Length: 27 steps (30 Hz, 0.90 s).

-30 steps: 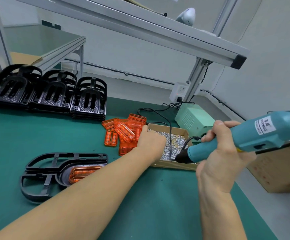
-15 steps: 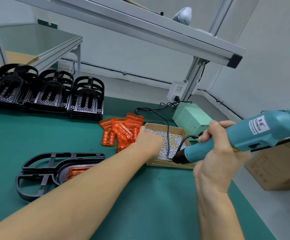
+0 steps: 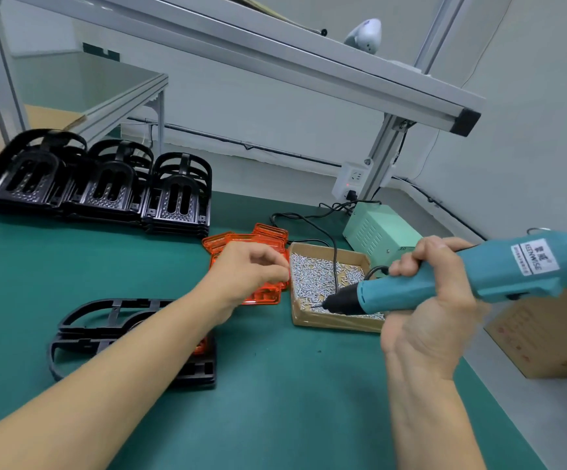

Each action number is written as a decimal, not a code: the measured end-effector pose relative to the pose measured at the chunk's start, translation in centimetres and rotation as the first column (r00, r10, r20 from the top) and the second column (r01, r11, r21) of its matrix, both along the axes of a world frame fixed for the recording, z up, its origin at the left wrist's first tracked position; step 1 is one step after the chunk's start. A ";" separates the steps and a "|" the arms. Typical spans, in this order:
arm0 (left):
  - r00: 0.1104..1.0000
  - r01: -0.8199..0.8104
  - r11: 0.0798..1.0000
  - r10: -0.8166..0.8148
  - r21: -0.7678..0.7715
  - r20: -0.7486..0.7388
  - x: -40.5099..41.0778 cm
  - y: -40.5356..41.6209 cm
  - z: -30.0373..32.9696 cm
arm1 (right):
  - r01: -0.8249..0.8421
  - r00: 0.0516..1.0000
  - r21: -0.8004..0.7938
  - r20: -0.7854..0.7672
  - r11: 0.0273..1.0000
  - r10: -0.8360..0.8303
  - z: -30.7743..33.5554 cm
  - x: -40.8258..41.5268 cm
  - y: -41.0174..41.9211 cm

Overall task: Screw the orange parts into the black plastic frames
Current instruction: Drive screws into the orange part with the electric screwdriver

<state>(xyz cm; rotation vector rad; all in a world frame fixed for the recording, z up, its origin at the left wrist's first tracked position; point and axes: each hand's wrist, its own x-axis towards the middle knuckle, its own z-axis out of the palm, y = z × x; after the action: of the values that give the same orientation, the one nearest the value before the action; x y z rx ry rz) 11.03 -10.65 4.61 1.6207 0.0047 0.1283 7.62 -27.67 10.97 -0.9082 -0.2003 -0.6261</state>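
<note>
Meanwhile the right hand (image 3: 434, 300) curls around a teal electric screwdriver (image 3: 472, 279), its tip over the cardboard box of small silver screws (image 3: 322, 283). The left hand (image 3: 245, 273) hovers above the pile of translucent orange plastic parts (image 3: 268, 232), fingertips pinched together (any screw there is too small to see), while a black plastic frame (image 3: 106, 317) lies on the green counter (image 3: 275, 401) beneath the left forearm.

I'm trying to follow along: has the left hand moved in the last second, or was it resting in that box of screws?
Yes. The left hand has pulled back out of the cardboard screw box, toward the person; it now hangs over the orange parts beside it.
</note>
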 end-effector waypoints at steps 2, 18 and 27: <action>0.998 0.005 0.989 -0.015 -0.148 -0.068 -1.7 1.7 -0.1 | -0.109 0.994 0.077 -0.014 0.991 0.110 0.2 -0.1 0.5; 0.992 -0.115 0.829 0.062 -0.548 -0.114 -11.3 8.2 -1.2 | -0.465 0.882 0.161 0.000 0.871 0.471 0.3 -2.0 7.4; 0.991 -0.109 0.738 0.025 -0.666 -0.134 -12.4 8.2 -1.3 | -0.496 0.868 0.124 0.030 0.860 0.496 0.6 -2.9 9.3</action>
<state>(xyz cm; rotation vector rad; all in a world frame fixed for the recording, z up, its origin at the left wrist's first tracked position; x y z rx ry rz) -1.38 -2.42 3.30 0.8894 0.1835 0.0724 4.70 -18.38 11.61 -0.6930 -0.3738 -0.1519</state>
